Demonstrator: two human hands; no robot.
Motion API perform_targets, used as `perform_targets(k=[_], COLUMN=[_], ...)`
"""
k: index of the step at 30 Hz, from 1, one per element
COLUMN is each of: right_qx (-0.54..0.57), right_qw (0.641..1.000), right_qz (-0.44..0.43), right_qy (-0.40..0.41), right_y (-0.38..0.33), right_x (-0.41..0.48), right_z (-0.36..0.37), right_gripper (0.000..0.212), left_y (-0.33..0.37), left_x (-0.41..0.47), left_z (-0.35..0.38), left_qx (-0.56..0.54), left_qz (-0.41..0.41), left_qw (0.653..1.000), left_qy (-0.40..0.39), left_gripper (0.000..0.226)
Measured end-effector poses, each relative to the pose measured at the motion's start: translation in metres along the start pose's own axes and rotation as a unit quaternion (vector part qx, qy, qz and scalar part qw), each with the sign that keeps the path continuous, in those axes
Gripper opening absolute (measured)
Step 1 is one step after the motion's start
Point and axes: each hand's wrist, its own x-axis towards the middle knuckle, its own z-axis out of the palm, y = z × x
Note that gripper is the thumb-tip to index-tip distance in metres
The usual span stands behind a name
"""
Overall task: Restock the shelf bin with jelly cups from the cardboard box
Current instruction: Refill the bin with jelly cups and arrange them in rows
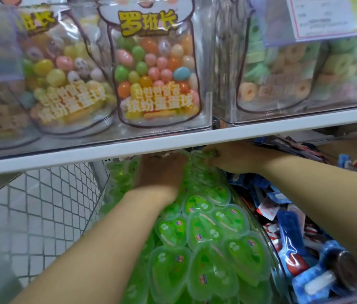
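A clear shelf bin [267, 233] under a white shelf board holds several green heart-shaped jelly cups [208, 233], piled to the front. My left hand [160, 172] reaches deep into the bin, palm down on the cups at the back, with its fingertips hidden under the shelf edge. My right hand [228, 156] is beside it at the back of the bin, fingers curled around a green jelly cup [210, 153]. The cardboard box is not in view.
The white shelf board [129, 148] runs just above both hands. Above it stand clear bins with bags of coloured candy balls [157, 69] and ring candies [304, 69]. A bin of blue and red packets [293, 244] is to the right. A wire mesh panel [41, 211] is at the left.
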Motion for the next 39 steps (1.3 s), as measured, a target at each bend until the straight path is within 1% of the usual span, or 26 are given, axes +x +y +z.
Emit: perform_targets(k=[6, 12, 15, 19, 23, 26, 30, 35, 39], right_qx=[-0.010, -0.028, -0.032, -0.045, -0.042, -0.040, -0.052, -0.049, -0.058], right_qw=[1.000, 0.999, 0.999, 0.997, 0.997, 0.997, 0.997, 0.997, 0.996], right_qz=[-0.013, -0.026, -0.037, -0.047, -0.045, -0.046, -0.040, -0.037, -0.034], right_qy=[0.018, 0.014, 0.022, 0.042, 0.044, 0.047, 0.046, 0.051, 0.061], right_y=[-0.001, 0.000, 0.001, 0.006, 0.006, 0.004, 0.004, 0.008, 0.010], right_x=[0.003, 0.003, 0.003, 0.004, 0.005, 0.006, 0.007, 0.010, 0.013], right_z=[0.009, 0.014, 0.017, 0.021, 0.023, 0.023, 0.023, 0.025, 0.028], right_gripper=[0.021, 0.014, 0.017, 0.012, 0.023, 0.025, 0.023, 0.023, 0.019], left_y=[0.000, 0.001, 0.001, 0.002, 0.003, 0.005, 0.009, 0.010, 0.014], left_x=[0.000, 0.000, -0.001, -0.002, 0.002, 0.008, 0.014, 0.011, 0.010], left_z=[0.004, 0.004, 0.003, 0.004, 0.004, 0.004, 0.006, 0.009, 0.007], left_qx=[0.001, 0.001, 0.000, 0.013, 0.014, 0.026, 0.028, 0.000, 0.005], left_qz=[-0.014, -0.024, -0.025, -0.034, -0.049, -0.063, -0.096, -0.104, -0.114], left_qw=[1.000, 1.000, 1.000, 0.999, 0.999, 0.997, 0.994, 0.993, 0.991], left_qy=[-0.004, -0.003, -0.002, 0.000, 0.014, 0.026, 0.035, 0.059, 0.068], left_gripper=[0.052, 0.055, 0.055, 0.052, 0.046, 0.039, 0.039, 0.035, 0.036])
